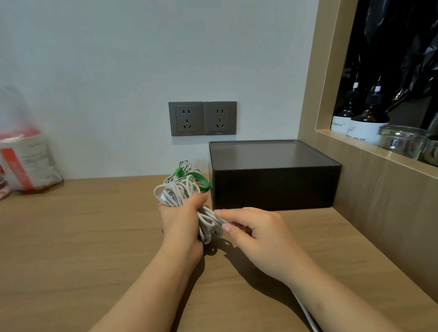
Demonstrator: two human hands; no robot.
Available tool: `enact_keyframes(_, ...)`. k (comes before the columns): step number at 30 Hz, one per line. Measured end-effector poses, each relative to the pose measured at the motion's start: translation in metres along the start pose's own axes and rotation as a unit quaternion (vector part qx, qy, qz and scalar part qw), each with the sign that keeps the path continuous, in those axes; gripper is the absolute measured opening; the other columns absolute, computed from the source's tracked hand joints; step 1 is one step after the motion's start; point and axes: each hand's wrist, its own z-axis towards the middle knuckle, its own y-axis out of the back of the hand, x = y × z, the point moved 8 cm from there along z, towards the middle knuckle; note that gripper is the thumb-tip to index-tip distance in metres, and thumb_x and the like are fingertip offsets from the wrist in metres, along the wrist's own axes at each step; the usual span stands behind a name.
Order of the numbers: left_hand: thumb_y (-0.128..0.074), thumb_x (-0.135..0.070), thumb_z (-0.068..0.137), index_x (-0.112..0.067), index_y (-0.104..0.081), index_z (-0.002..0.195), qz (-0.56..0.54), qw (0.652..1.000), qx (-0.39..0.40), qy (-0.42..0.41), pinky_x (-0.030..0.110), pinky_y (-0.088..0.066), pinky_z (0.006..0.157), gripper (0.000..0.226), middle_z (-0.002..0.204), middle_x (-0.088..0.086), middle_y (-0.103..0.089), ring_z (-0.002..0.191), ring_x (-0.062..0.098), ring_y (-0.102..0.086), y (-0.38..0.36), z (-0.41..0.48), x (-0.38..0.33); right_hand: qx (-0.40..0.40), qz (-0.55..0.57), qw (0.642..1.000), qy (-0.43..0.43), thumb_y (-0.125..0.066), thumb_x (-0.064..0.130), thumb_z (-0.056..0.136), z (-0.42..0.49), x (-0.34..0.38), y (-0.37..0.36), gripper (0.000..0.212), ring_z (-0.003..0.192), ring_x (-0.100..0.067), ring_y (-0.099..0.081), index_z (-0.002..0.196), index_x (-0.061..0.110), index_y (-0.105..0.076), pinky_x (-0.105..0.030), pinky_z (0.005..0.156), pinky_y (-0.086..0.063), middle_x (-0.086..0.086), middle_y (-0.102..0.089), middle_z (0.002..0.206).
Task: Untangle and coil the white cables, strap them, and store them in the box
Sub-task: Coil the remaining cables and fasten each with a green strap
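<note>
A bundle of white cables [178, 190] is held just above the wooden counter, left of the black box [272, 186]. My left hand [181, 221] grips the bundle around its middle. My right hand [257, 232] pinches the lower loops of the same bundle between thumb and fingers. A green strap [199, 180] shows among the loops at the top right of the bundle, with a second green piece [178, 171] behind. More coiled white cable [185, 165] lies on the counter behind. The box's lid is on, so its inside is hidden.
Two grey wall sockets [202, 118] sit above the counter. A plastic bag with red and white packs [19, 161] stands at the far left. A wooden niche [379, 142] on the right holds dark bottles and glass jars. A white strip [307, 313] runs under my right forearm.
</note>
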Motion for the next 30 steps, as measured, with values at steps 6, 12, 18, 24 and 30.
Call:
enact_keyframes(6, -0.057, -0.005, 0.087, -0.008, -0.053, 0.078, -0.165, 0.982, 0.023, 0.087, 0.027, -0.054, 0.042, 0.010, 0.062, 0.002, -0.056, 0.039, 0.011, -0.057, 0.002, 0.011, -0.012, 0.098, 0.201, 0.961, -0.162, -0.053, 0.023, 0.093, -0.003, -0.018, -0.006, 0.013, 0.047, -0.002, -0.049, 0.095, 0.033, -0.061, -0.010, 0.045, -0.037, 0.009, -0.055, 0.063)
enact_keyframes(12, -0.054, -0.009, 0.082, -0.003, -0.060, 0.066, -0.218, 0.952, 0.170, 0.133, 0.032, -0.057, 0.045, 0.019, 0.057, 0.005, -0.061, 0.044, 0.014, -0.062, -0.033, -0.020, -0.027, 0.044, 0.403, 0.829, -0.385, -0.050, 0.022, 0.095, -0.016, -0.061, -0.003, 0.022, 0.042, -0.008, -0.038, 0.094, 0.006, -0.064, -0.016, 0.037, -0.036, 0.000, -0.044, 0.052)
enact_keyframes(18, -0.085, 0.006, 0.034, 0.001, -0.063, 0.065, -0.260, 0.908, 0.286, 0.162, 0.023, -0.052, 0.041, 0.039, 0.055, 0.005, -0.058, 0.043, 0.015, -0.058, -0.043, -0.030, -0.030, 0.046, 0.481, 0.789, -0.379, -0.058, 0.022, 0.087, -0.016, -0.067, 0.001, 0.017, 0.037, -0.006, -0.028, 0.089, 0.005, -0.061, -0.015, 0.034, -0.022, 0.001, -0.037, 0.051)
enact_keyframes(24, -0.085, 0.011, 0.016, 0.000, -0.061, 0.064, -0.326, 0.912, 0.209, 0.134, 0.020, -0.050, 0.040, 0.055, 0.055, 0.004, -0.057, 0.041, 0.012, -0.057, -0.012, -0.004, -0.035, 0.080, 0.526, 0.768, -0.357, -0.050, 0.026, 0.090, -0.016, -0.066, 0.002, 0.026, 0.041, -0.007, -0.029, 0.084, 0.005, -0.064, -0.015, 0.036, -0.021, -0.002, -0.046, 0.060)
enact_keyframes(30, -0.085, 0.005, 0.035, -0.003, -0.059, 0.071, -0.273, 0.908, 0.274, 0.161, 0.022, -0.050, 0.040, 0.046, 0.051, 0.003, -0.056, 0.041, 0.012, -0.056, -0.025, -0.014, -0.025, 0.029, 0.083, 0.947, -0.308, -0.058, 0.033, 0.089, -0.011, -0.071, 0.028, 0.023, 0.065, -0.012, -0.053, 0.079, 0.015, -0.068, -0.018, 0.054, -0.039, -0.003, -0.059, 0.071)
